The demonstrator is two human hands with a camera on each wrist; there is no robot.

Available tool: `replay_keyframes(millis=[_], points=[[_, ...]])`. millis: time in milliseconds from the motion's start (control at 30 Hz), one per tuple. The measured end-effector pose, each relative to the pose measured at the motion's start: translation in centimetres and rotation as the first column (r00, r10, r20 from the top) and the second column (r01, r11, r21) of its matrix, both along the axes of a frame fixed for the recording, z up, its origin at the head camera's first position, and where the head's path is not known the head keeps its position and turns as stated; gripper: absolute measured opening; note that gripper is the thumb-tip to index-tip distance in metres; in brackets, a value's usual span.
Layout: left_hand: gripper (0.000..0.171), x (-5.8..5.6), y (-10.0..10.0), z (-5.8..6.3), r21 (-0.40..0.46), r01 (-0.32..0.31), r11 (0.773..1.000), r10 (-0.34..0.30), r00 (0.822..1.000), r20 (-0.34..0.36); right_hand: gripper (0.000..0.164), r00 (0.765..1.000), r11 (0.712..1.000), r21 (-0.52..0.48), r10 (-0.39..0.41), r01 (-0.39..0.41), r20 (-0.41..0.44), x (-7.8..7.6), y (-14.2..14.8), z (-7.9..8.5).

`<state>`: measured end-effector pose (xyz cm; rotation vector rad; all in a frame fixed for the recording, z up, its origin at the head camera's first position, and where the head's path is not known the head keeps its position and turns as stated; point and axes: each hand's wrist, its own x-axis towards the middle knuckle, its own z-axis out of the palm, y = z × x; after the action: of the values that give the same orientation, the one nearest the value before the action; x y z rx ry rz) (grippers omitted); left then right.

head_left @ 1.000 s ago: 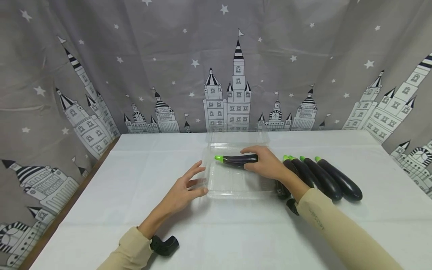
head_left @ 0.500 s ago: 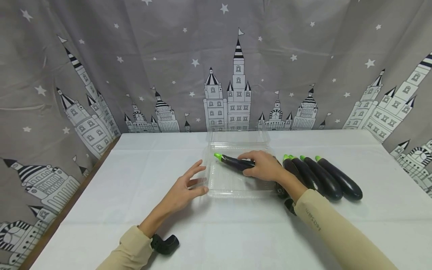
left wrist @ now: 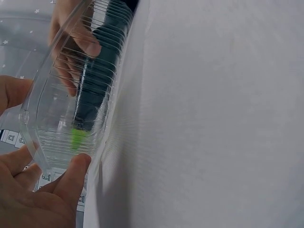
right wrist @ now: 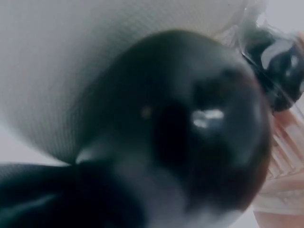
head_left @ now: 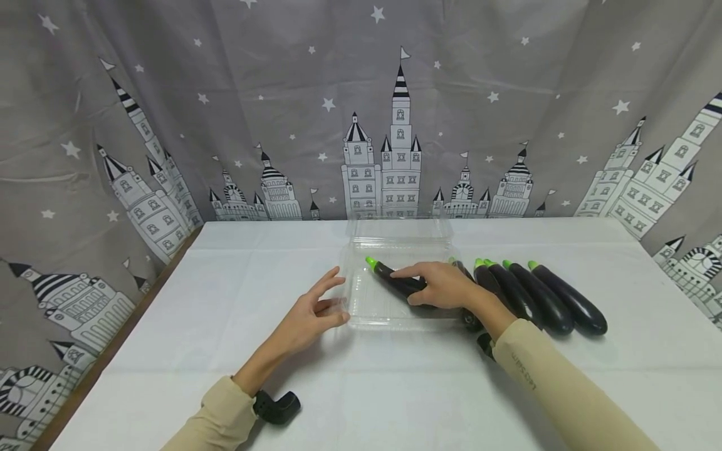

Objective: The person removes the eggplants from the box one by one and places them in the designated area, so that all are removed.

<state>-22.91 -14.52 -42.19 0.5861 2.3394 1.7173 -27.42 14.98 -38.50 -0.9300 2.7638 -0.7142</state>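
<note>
My right hand (head_left: pixel 442 285) holds a dark eggplant (head_left: pixel 393 280) low in an open clear plastic container (head_left: pixel 363 312), fingers over its upper side. The eggplant lies slantwise, its green stem end (left wrist: pixel 78 137) toward the container's left wall. At that wall rests my left hand (head_left: pixel 307 321); in the left wrist view the thumb (left wrist: pixel 76 173) touches the lower wall and the fingers are at the rim, fairly straight. Another eggplant (head_left: pixel 470 321) lies along the container's right side, partly hidden by my right hand; whether it is inside is unclear.
Several eggplants (head_left: pixel 541 300) lie side by side on the white cloth (head_left: pixel 271 250) right of the container. The container's raised lid (head_left: pixel 400 228) leans back toward the grey castle-print curtain (head_left: pixel 271 94). A large blurred eggplant end (right wrist: pixel 190 123) fills the right wrist view.
The held eggplant has turned from nearly crosswise to slanting, its blunt end coming toward me and to the right. My right hand has come slightly nearer with it. My left hand stays put.
</note>
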Motion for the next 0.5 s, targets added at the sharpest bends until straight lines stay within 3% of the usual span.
replay_keyframes(millis=[233,500], points=[[0.069,0.05,0.04,0.09,0.008,0.001,1.000,-0.001,1.000,-0.010,0.045,0.999,0.999,0.010,0.039,-0.040,0.035,-0.01,0.14,0.00],[0.069,0.10,0.12,0.18,0.021,0.000,1.000,0.000,1.000,-0.006,0.038,1.000,0.991,-0.127,0.029,-0.027,0.008,0.02,0.42,-0.37]])
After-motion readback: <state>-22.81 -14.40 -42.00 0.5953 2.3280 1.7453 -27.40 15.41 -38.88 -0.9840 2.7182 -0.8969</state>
